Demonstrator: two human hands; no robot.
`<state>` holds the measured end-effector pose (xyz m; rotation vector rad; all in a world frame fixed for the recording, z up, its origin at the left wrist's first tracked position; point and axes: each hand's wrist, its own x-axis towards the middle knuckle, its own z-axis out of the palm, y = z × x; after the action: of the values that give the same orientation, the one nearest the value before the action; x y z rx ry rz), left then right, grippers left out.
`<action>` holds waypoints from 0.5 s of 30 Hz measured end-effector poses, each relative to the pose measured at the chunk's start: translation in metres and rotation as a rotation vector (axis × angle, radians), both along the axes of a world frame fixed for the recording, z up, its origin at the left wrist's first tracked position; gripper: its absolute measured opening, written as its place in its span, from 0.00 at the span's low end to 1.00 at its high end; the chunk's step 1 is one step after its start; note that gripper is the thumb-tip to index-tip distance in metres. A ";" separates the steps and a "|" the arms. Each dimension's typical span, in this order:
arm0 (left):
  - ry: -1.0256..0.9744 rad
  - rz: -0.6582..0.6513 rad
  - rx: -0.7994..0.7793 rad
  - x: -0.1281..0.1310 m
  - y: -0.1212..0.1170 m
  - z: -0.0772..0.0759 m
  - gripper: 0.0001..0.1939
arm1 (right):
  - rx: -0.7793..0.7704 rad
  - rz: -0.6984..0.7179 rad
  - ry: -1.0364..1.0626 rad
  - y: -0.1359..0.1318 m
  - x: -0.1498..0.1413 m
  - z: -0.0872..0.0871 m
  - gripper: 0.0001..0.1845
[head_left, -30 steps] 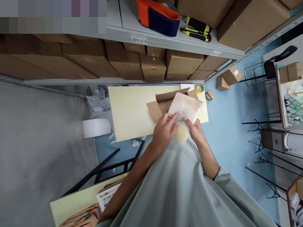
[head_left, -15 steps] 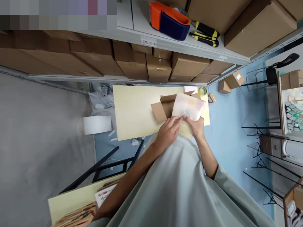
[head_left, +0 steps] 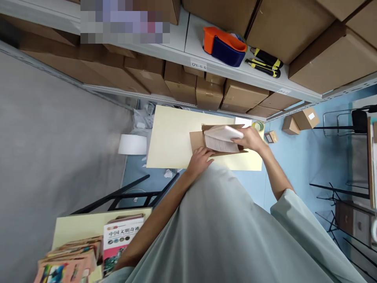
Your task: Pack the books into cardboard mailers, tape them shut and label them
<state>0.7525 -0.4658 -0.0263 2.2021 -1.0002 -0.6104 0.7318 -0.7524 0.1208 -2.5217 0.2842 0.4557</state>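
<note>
The packet [head_left: 225,133] is grasped by the right hand's [head_left: 251,139] fingers at the open box [head_left: 196,140]; the box is touched by the left hand [head_left: 200,159], whose grip cannot be told.

the white packet [head_left: 225,131] has left its place across both hands, over the right part of the open carton [head_left: 196,141], and now leans tilted in the carton's mouth. the left hand [head_left: 200,159] has let go of it — its fingers now rest at the carton's near left edge. the right hand [head_left: 251,139] alone grips the packet, now at the carton's right end.
</note>
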 end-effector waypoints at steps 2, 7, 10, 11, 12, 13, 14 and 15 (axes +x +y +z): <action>-0.020 0.020 0.030 -0.007 -0.001 -0.005 0.17 | -0.115 0.184 0.149 0.002 0.015 -0.021 0.12; -0.023 0.119 0.039 -0.022 0.000 -0.008 0.23 | -0.230 0.405 0.350 0.014 0.035 -0.088 0.19; -0.003 0.179 0.042 -0.028 0.000 -0.009 0.22 | -0.217 0.455 0.439 0.018 0.039 -0.120 0.18; 0.003 0.193 0.041 -0.029 0.000 -0.009 0.22 | -0.211 0.463 0.461 0.018 0.040 -0.128 0.18; 0.007 0.206 0.039 -0.031 -0.001 -0.008 0.21 | -0.206 0.466 0.480 0.019 0.042 -0.136 0.18; 0.009 0.218 0.037 -0.033 -0.001 -0.008 0.21 | -0.200 0.468 0.493 0.019 0.044 -0.142 0.18; 0.009 0.229 0.035 -0.034 -0.002 -0.008 0.21 | -0.195 0.467 0.509 0.020 0.046 -0.147 0.18; 0.007 0.238 0.034 -0.036 -0.002 -0.008 0.21 | -0.190 0.463 0.523 0.021 0.049 -0.152 0.19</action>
<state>0.7169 -0.4678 -0.0340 2.3033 -0.7134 -0.5278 0.7810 -0.7314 -0.0313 -2.6057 -0.0795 1.3321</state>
